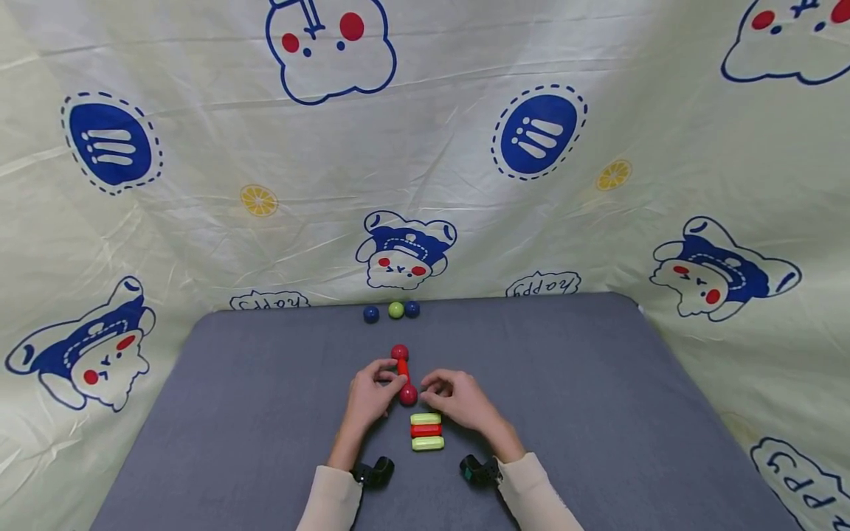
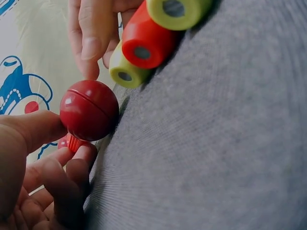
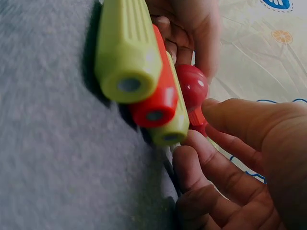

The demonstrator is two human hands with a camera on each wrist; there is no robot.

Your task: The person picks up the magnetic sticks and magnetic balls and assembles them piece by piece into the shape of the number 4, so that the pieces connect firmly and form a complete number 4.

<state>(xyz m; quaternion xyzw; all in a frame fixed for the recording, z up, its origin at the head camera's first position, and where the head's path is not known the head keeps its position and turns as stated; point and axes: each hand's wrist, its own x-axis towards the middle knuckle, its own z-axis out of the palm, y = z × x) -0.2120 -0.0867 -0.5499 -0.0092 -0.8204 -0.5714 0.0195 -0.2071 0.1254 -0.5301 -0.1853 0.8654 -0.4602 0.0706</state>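
Observation:
A red magnetic rod (image 1: pixel 403 369) joins two dark red balls, the far ball (image 1: pixel 400 352) and the near ball (image 1: pixel 408 395), in one dumbbell shape on the grey table. My left hand (image 1: pixel 372 392) pinches it from the left, its thumb and fingers about the rod close to the near ball (image 2: pixel 89 110). On the other side, my right hand (image 1: pixel 460 400) hovers beside the near ball, fingers loosely bent with nothing in them. Closer to me lie a red bar (image 1: pixel 426 430) and two yellow-green bars, one of them the nearest bar (image 1: pixel 428 443), side by side with grey end discs.
At the table's back edge sit a blue ball (image 1: pixel 371 314), a yellow-green ball (image 1: pixel 395 310) and another blue ball (image 1: pixel 412 309). A printed cloth (image 1: pixel 438 162) hangs behind the grey tabletop (image 1: pixel 564 369).

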